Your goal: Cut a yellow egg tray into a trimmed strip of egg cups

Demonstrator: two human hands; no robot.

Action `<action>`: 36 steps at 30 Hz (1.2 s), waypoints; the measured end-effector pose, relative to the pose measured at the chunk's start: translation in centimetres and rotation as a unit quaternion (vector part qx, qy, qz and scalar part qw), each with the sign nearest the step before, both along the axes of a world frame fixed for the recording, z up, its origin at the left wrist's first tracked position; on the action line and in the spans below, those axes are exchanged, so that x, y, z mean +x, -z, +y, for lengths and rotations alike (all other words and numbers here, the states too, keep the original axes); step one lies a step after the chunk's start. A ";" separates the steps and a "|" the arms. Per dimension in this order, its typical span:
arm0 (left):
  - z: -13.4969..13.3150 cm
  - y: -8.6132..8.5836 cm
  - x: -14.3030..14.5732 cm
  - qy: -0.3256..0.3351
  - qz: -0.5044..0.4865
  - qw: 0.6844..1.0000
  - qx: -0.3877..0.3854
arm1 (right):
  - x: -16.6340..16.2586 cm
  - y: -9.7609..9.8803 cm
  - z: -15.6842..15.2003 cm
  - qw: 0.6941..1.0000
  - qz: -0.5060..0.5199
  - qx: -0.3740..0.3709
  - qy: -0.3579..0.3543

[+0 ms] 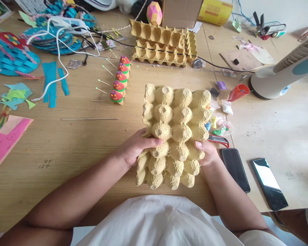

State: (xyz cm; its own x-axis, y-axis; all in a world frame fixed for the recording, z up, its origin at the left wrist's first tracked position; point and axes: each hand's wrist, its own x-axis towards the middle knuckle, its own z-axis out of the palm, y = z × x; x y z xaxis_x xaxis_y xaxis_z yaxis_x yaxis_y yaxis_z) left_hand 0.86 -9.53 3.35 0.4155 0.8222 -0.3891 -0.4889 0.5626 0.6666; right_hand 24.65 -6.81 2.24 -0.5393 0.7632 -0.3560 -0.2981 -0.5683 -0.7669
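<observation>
A yellow cardboard egg tray (173,116) lies upside down on the wooden table (66,150), its bumps facing up. My left hand (135,147) grips its left edge, with the thumb laid over a bump. Gripping the right edge is my right hand (207,152), thumb on top. The near part of the tray hangs over the table's front edge, close to my white shirt.
More egg trays (164,42) are stacked at the back. A row of painted egg-cup figures (120,80) with pins stands to the left. A red utility knife (219,139), small clay bags and two phones (251,174) lie to the right. A fan base (274,82) is at far right, blue paper crafts (12,58) at far left.
</observation>
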 end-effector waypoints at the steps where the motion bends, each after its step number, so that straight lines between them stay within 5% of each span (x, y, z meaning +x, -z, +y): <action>1: 0.0 0.0 0.0 0.002 -0.005 1.000 0.000 | 0.0 0.0 0.0 1.000 0.000 0.000 -0.001; 28: 0.0 -0.6 0.1 0.025 -0.061 0.996 -0.057 | -0.4 0.9 -0.3 1.000 0.007 -0.015 -0.009; 36: 0.5 -0.2 -0.4 -0.003 0.019 1.000 -0.008 | -0.1 0.1 0.1 1.000 -0.012 -0.003 -0.013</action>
State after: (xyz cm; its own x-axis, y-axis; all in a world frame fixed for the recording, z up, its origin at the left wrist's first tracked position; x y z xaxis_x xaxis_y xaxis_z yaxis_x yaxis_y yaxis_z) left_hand 0.48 -9.01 3.50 0.3957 0.8175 -0.4186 -0.4659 0.5714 0.6756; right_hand 24.52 -6.76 2.14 -0.5495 0.7473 -0.3736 -0.2655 -0.5801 -0.7701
